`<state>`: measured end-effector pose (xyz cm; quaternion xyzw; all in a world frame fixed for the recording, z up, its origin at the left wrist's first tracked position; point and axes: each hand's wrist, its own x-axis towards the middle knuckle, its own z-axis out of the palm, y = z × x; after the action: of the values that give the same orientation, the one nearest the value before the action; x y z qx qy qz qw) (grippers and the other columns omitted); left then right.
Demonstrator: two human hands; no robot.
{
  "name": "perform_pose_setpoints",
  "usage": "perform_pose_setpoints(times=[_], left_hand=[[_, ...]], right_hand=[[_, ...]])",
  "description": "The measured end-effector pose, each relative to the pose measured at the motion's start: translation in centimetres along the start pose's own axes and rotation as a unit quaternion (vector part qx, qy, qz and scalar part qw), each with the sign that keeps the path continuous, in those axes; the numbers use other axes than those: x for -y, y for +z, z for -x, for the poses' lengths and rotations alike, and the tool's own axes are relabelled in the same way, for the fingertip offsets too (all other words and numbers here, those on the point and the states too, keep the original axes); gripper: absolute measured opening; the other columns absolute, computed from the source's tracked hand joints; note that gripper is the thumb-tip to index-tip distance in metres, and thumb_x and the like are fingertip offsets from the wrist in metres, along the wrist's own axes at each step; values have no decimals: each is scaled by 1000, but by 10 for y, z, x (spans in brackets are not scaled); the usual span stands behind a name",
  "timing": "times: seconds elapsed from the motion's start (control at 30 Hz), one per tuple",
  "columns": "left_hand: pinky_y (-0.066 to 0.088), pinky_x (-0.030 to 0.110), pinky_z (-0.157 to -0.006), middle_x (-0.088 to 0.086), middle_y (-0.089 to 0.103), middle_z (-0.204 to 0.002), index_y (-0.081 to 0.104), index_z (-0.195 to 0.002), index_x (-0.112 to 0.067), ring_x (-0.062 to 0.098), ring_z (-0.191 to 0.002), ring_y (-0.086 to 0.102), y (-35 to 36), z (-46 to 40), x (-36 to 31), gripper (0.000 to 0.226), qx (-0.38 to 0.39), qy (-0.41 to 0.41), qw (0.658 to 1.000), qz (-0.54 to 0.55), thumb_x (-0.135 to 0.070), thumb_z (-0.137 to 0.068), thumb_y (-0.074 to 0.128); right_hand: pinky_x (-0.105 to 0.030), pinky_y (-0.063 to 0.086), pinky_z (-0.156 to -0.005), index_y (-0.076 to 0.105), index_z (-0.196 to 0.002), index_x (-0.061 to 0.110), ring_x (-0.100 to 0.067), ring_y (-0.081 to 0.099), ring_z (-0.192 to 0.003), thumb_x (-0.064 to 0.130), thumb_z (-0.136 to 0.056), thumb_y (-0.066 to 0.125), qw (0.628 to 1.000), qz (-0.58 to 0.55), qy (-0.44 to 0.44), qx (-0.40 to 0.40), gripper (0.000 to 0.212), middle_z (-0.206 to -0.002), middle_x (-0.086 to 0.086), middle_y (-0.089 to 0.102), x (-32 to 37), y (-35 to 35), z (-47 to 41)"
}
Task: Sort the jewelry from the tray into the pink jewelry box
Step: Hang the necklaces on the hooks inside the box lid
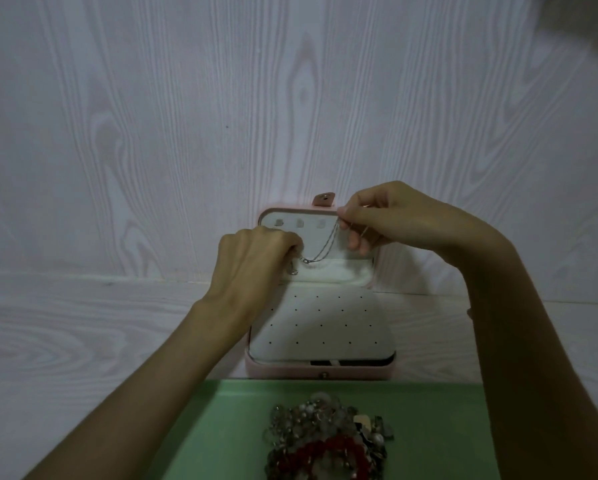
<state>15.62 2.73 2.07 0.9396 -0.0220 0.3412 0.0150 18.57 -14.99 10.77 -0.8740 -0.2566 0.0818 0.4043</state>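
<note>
A flat mint-green tray holds a heap of beaded bracelets. Beyond it, the open pink jewelry box shows cream padding. Left hand and right hand pinch a thin silver chain against the lid.

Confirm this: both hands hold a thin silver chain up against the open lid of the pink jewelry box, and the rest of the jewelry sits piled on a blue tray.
Wrong on one point: the head view shows the tray is green, not blue. Both hands, left and right, do hold the chain at the pink jewelry box lid.
</note>
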Motion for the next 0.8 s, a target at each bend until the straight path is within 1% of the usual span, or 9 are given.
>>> perform_pose_setpoints(times=[0.13,0.2,0.27,0.33,0.43,0.5,0.6,0.7,0.8], left_hand=[[14,23,-44,-3,67,-70,69,-84,-21,12,-51,39,7,2,2,23,7,6,1000,-18,-1,-78,60],[16,24,-46,-2,68,-84,67,-95,-19,14,-59,44,7,2,2,25,42,5,999,-22,-5,-85,49],[19,24,-48,-3,66,-90,64,-100,-20,17,-65,52,3,2,0,25,78,10,997,-23,-10,-87,45],[22,23,-49,-5,64,-94,61,-100,-22,18,-71,57,1,1,-1,22,104,15,994,-21,-16,-84,47],[20,24,-48,-7,60,-97,57,-101,-24,16,-68,50,0,1,3,20,128,26,991,-25,-16,-83,52],[20,24,-49,-8,60,-98,57,-102,-24,15,-69,49,1,0,7,18,127,37,991,-29,-17,-87,53],[27,24,-53,-7,64,-98,61,-102,-26,16,-76,58,0,-3,11,14,109,48,993,-8,-23,-92,51],[39,27,-63,-8,66,-101,64,-106,-29,16,-84,62,1,-3,16,20,102,60,993,16,-34,-96,47],[39,28,-61,-6,69,-96,67,-108,-31,17,-83,63,1,-4,20,31,90,38,995,34,-43,-98,40]], right_hand=[[-14,50,-56,64,-80,13,-5,62,-54,24,-95,51,999,20,17,21,23,-66,0,67,-2,5,-4],[-14,49,-57,64,-80,13,-5,62,-54,25,-96,50,999,32,22,27,24,-66,0,67,-3,7,-5],[-13,48,-54,64,-81,12,-5,61,-53,25,-96,50,999,36,25,26,24,-66,-1,67,-3,9,-6],[-12,46,-52,64,-82,11,-5,61,-53,25,-96,50,999,41,25,22,24,-67,-2,67,-3,10,-6],[-12,47,-53,64,-83,10,-7,61,-55,25,-96,50,999,42,25,15,24,-69,-3,67,-3,10,-6],[-13,47,-54,64,-85,9,-7,61,-56,24,-96,50,999,39,24,10,24,-70,-4,67,-2,10,-6],[-12,47,-53,65,-87,7,-8,61,-56,23,-96,50,999,40,24,4,24,-71,-4,67,-2,9,-6],[-12,47,-53,65,-87,7,-9,61,-57,23,-96,50,999,43,23,1,24,-71,-5,67,-2,9,-6],[-13,48,-54,64,-85,8,-10,61,-58,23,-96,50,999,47,24,1,24,-72,-5,67,0,9,-5]])
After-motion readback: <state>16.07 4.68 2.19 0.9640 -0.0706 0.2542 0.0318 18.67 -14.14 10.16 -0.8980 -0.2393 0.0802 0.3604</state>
